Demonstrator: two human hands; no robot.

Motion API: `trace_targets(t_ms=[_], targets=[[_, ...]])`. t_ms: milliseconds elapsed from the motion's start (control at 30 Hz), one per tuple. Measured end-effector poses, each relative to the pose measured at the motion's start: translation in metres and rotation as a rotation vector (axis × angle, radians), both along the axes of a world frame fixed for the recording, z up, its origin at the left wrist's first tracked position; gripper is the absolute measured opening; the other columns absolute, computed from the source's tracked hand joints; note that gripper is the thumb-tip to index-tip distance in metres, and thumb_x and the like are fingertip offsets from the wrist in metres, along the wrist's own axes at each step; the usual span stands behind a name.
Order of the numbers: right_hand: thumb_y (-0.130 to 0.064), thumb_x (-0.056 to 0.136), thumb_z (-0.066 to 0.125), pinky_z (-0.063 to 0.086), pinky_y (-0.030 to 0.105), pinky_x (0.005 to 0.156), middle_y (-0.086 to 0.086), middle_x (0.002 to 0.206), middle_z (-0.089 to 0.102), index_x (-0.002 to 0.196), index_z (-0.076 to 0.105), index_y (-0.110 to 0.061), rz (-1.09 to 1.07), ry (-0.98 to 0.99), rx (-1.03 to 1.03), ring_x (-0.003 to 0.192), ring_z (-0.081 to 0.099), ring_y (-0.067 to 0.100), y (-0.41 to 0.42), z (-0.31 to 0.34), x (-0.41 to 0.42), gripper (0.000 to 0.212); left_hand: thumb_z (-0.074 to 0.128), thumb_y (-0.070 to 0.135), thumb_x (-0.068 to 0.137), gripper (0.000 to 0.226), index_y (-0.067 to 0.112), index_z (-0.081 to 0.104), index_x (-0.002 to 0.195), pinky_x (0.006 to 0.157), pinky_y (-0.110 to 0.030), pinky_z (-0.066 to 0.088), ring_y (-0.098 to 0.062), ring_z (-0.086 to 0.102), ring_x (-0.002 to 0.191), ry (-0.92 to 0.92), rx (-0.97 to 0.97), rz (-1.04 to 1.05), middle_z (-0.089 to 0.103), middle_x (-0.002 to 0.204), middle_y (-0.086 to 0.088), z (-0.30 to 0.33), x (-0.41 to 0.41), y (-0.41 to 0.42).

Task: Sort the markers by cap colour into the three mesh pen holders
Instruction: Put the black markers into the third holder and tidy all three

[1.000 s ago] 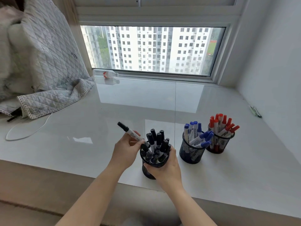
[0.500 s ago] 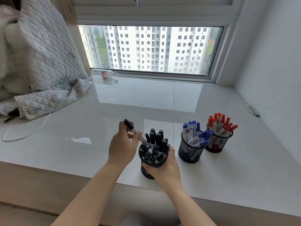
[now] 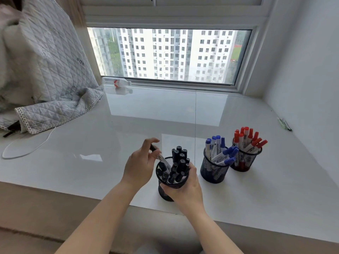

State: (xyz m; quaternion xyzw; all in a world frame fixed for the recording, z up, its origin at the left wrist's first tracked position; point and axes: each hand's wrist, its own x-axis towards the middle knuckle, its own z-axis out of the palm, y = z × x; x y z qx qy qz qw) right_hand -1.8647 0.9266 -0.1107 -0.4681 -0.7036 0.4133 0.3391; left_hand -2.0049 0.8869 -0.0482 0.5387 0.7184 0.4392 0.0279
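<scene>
While lowering the last black-capped white marker [image 3: 159, 156] tail-first into the near black mesh pen holder [image 3: 166, 192], left hand [image 3: 140, 165] pinching its barrel between thumb and curled fingers, cap end angled up and back toward the window. Tilted steeper than a second ago, when held almost flat above the rim; now dipped in among the other black-capped markers [image 3: 178, 162], lower end already inside the rim. Right hand [image 3: 185, 187] wrapped around the front wall of that holder, fingers curled on the mesh, steadying it near the front edge of the glossy white sill [image 3: 110, 143]. Blue-capped markers [image 3: 221, 151] standing in the middle dark-blue mesh holder [image 3: 211, 172], red-capped markers [image 3: 246, 139] in the far red-tinted mesh holder [image 3: 244, 162] just beside it. No loose markers visible on the sill, so probably the final drop, sorting all but done once released.

Printing visible on the blue and red marker barrels, too small to read. Red-and-white label on the clear plastic bottle [image 3: 117, 83] lying by the window, wording illegible.
</scene>
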Motion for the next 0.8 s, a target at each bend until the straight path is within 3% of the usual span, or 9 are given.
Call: trace_targets(t_ms=[200,333,467,533,633,700,800], targets=[[-0.050,0.049,0.079,0.047,0.030,0.089,-0.016,0.113,0.052,0.129,0.034,-0.031,-0.004,0.007,0.016,0.107,0.053,0.009,0.001,-0.002,0.000,0.094,0.046,0.015,0.096,0.025,0.030,0.066,0.099,0.083,-0.034,0.050,-0.005,0.062,0.085,-0.103,-0.094,-0.157,0.065,0.082,0.020,-0.010,-0.002,0.003],[-0.051,0.049,0.078,0.046,0.031,0.091,-0.018,0.114,0.051,0.130,0.032,-0.033,0.008,0.011,0.019,0.109,0.052,0.009,0.002,-0.001,0.000,0.094,0.048,0.017,0.095,0.033,0.047,0.060,0.101,0.090,-0.033,0.050,-0.003,0.063,0.092,-0.286,-0.089,-0.185,0.069,0.092,0.018,-0.016,-0.002,0.002],[-0.047,0.051,0.080,0.043,0.025,0.090,-0.021,0.110,0.047,0.131,0.030,-0.033,0.023,0.019,0.026,0.111,0.050,0.009,0.002,0.000,0.001,0.095,0.043,0.046,0.089,0.031,0.051,0.047,0.119,0.099,-0.031,0.045,0.000,0.057,0.108,-0.506,-0.101,-0.208,0.062,0.116,0.018,-0.025,0.000,-0.007],[-0.045,0.052,0.082,0.042,0.025,0.092,-0.020,0.111,0.046,0.134,0.030,-0.031,0.026,0.027,0.025,0.113,0.049,0.010,0.002,0.000,0.002,0.098,0.046,0.065,0.079,0.048,0.046,0.043,0.123,0.099,-0.032,0.044,0.002,0.055,0.111,-0.611,-0.074,-0.215,0.057,0.121,0.019,-0.033,0.002,-0.015],[-0.046,0.053,0.082,0.044,0.032,0.095,-0.018,0.115,0.050,0.134,0.031,-0.033,0.037,0.066,0.009,0.113,0.050,0.010,0.001,-0.001,0.001,0.097,0.055,0.084,0.057,0.081,0.040,0.044,0.124,0.094,-0.021,0.044,0.001,0.050,0.118,-0.674,-0.060,-0.241,0.053,0.129,0.016,-0.046,0.011,-0.027],[-0.047,0.056,0.080,0.046,0.035,0.094,-0.015,0.119,0.052,0.136,0.030,-0.033,0.062,0.076,0.000,0.113,0.051,0.011,0.000,-0.002,0.002,0.096,0.063,0.077,0.056,0.081,0.040,0.042,0.124,0.090,-0.015,0.045,0.005,0.046,0.121,-0.672,-0.061,-0.254,0.051,0.131,0.015,-0.049,0.019,-0.031],[-0.037,0.067,0.076,0.047,0.037,0.094,-0.010,0.126,0.053,0.140,0.023,-0.036,0.149,0.055,-0.027,0.113,0.053,0.012,0.002,-0.003,0.006,0.091,0.073,0.056,0.058,0.077,0.048,0.037,0.125,0.097,-0.017,0.040,0.009,0.044,0.121,-0.618,-0.082,-0.208,0.048,0.132,0.017,-0.051,0.026,-0.028]])
